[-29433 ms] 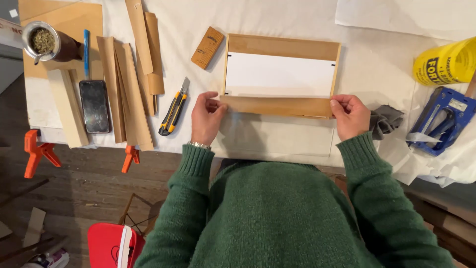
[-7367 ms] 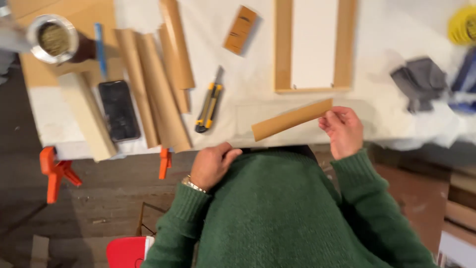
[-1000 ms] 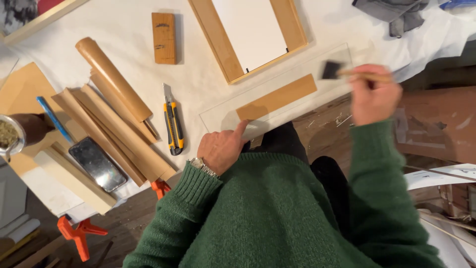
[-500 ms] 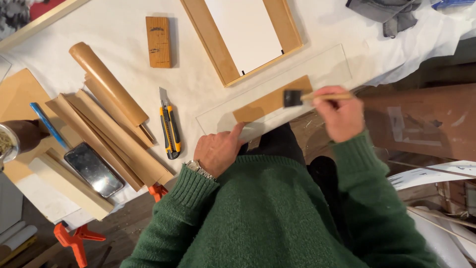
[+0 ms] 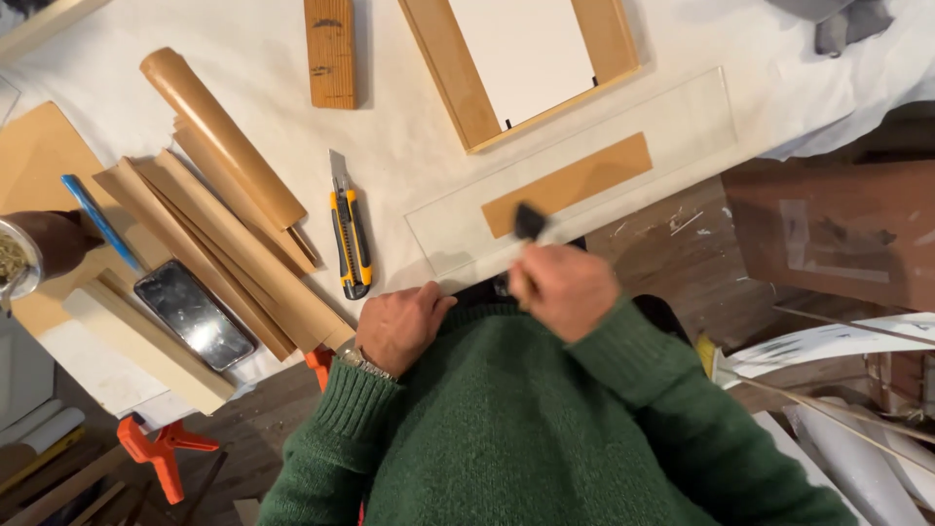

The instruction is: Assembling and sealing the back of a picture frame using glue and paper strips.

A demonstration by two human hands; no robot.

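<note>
Right grip [image 5: 565, 289] holds brush [image 5: 529, 222] on wood strip [image 5: 568, 183], seemingly touching; knife [image 5: 350, 231] nearby.

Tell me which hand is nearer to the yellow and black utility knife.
Left. The left hand rests at the table edge just below the yellow and black utility knife. The right hand holds a small black brush farther to the knife's right.

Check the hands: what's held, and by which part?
Right hand grips a small brush by its handle, dark head on the wood strip. Left hand holds nothing, resting at the table edge.
</note>
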